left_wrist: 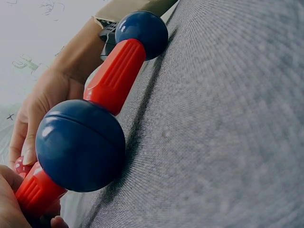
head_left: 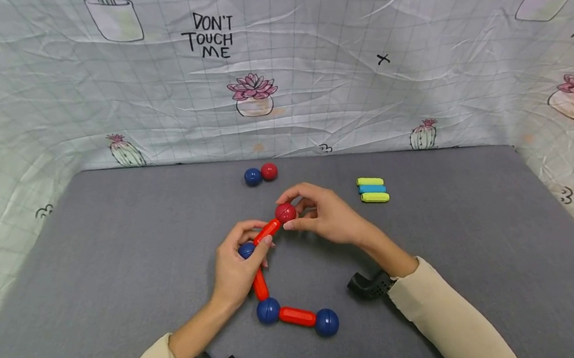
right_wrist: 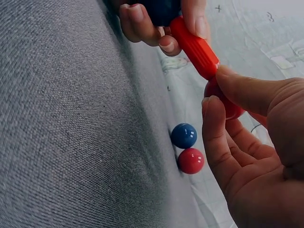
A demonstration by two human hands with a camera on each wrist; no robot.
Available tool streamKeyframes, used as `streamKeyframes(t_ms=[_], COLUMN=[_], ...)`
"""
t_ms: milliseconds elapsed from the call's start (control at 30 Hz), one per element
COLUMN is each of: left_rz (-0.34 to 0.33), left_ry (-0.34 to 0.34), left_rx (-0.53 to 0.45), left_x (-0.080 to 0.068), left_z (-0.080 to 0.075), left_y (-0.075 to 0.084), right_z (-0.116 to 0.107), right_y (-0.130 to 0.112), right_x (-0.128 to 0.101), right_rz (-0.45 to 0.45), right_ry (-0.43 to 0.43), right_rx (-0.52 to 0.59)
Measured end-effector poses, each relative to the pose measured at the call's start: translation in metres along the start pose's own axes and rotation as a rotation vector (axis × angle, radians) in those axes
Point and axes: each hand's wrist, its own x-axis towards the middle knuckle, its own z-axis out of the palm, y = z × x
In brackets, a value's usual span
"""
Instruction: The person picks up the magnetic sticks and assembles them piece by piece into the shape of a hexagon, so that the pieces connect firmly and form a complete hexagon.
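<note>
A chain of red rods and balls lies curved in the middle of the table. My right hand (head_left: 330, 215) pinches the red ball (head_left: 285, 212) at its far end between thumb and fingertips. That ball touches the upper red rod (right_wrist: 197, 50). My left hand (head_left: 234, 269) holds this rod and the blue ball (head_left: 246, 250) behind it, partly covering both. From there a second red rod (head_left: 260, 285) runs to another blue ball (left_wrist: 80, 145). A third red rod (head_left: 297, 317) joins it to the blue end ball (head_left: 326, 322).
Beyond the hands, a loose blue ball (head_left: 252, 177) and a loose red ball (head_left: 269, 171) sit side by side. Two yellow-green rods (head_left: 375, 198) with a blue rod (head_left: 372, 188) between them lie at the right. A printed cloth (head_left: 309, 95) hangs behind the grey table (head_left: 155, 228).
</note>
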Motion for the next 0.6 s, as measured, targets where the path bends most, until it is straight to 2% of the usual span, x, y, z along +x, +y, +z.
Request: streamKeyframes(t_ms=[367, 600], left_rz=[-0.003, 0.001], left_ry=[-0.017, -0.021], left_rx=[-0.014, -0.120], left_x=[0.001, 0.005], left_z=[0.000, -0.003], left_y=[0.000, -0.028], right_z=[0.001, 0.003], right_y=[-0.001, 0.001], right_x=[0.000, 0.001], right_rz=[-0.019, -0.076], right_ry=[-0.002, -0.021], right_rx=[-0.037, -0.050])
